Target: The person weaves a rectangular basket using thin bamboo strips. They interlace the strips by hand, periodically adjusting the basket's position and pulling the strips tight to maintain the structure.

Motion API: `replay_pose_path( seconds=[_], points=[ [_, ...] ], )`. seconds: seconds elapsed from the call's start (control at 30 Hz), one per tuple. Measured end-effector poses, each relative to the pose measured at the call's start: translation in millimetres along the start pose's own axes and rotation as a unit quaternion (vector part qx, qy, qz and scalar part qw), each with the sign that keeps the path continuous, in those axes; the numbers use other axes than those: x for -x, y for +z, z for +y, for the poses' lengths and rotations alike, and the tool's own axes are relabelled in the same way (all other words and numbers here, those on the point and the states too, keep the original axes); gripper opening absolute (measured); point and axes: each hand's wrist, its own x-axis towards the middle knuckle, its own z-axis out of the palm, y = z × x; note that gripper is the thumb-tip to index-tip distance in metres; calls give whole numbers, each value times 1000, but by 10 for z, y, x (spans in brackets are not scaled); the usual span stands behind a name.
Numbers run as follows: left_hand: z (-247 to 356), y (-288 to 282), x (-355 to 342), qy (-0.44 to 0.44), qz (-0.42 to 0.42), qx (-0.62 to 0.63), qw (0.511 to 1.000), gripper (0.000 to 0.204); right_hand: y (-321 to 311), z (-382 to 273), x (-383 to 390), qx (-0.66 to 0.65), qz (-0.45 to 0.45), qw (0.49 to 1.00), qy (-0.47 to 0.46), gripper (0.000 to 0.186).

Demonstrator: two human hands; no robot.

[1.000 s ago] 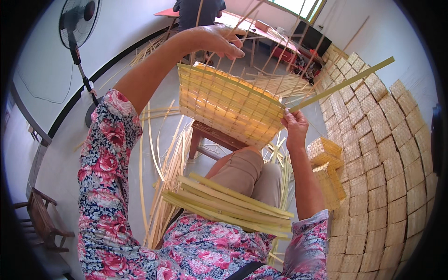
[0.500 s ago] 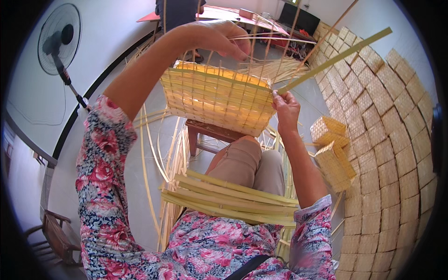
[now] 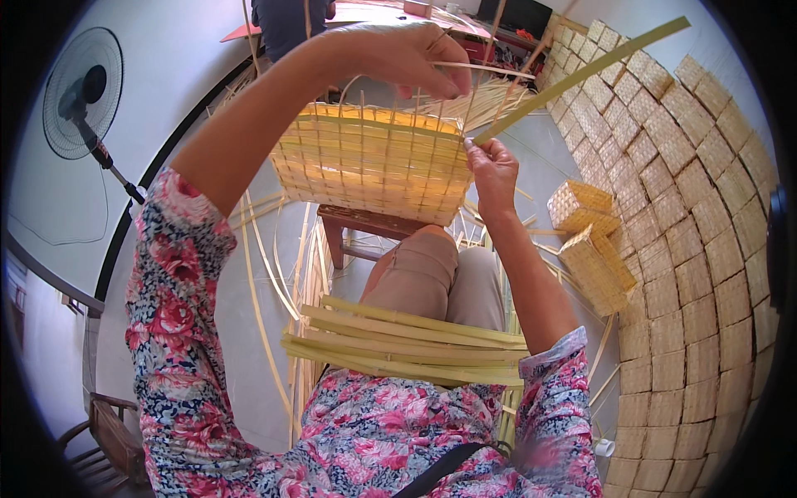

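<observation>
A yellow woven bamboo basket (image 3: 365, 162), with thin uprights rising from its rim, leans tilted on a low wooden stool (image 3: 357, 221) before my knees. My right hand (image 3: 496, 170) is closed at the basket's right corner, pinching a long flat green bamboo strip (image 3: 589, 76) between thumb and finger. This strip follows the rim and sticks out up and right. My left hand (image 3: 415, 60) arches over the basket's far side, fingers curled around a thin pale strip (image 3: 490, 70); its exact grip is partly hidden. A bundle of green bamboo strips (image 3: 398, 342) lies across my lap.
Stacked woven baskets (image 3: 689, 274) line the right side, with two smaller woven boxes (image 3: 594, 266) beside them. Long loose strips (image 3: 311, 274) lie on the floor. A standing fan (image 3: 83, 93) and a wooden chair (image 3: 116, 440) are left. Another person (image 3: 290, 25) stands by a table behind.
My left hand has moved right along the basket, closer to its right corner. My right hand still pinches the green strip there. The whole view has shifted slightly.
</observation>
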Motion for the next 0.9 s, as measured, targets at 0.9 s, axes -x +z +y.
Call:
replay_pose_path(
  seconds=[0.9],
  points=[
    [449,801,259,89,104,-298,945,23,-301,-45,86,-61,-139,988,-30,22]
  ],
)
